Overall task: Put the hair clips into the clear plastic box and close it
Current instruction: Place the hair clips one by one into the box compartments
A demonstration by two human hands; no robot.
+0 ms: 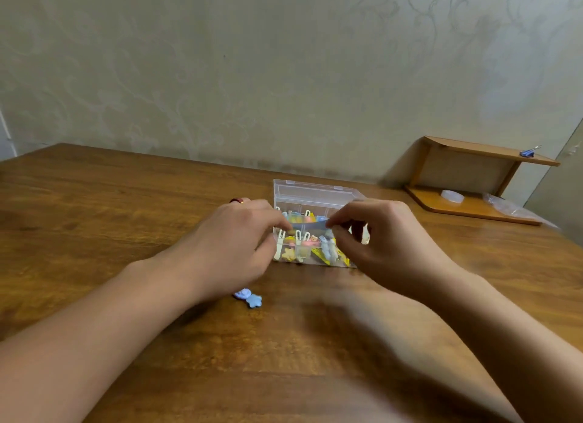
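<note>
Your left hand [233, 242] and right hand [378, 239] each pinch one end of a thin pale-blue hair clip [310, 225], fingers curled, holding it over the open clear plastic compartment box [315, 195] on the wooden bench [126, 201]. Pastel clips fill its compartments; lid upright behind. One blue flower-shaped clip [249, 298] lies on the bench beside your left wrist.

Your wooden table [126, 201] carries the clear plastic box [315, 198], lid up, clips inside; a blue hair clip [249, 298] lies loose near your left wrist; a small wooden shelf [473, 201] sits far right.
</note>
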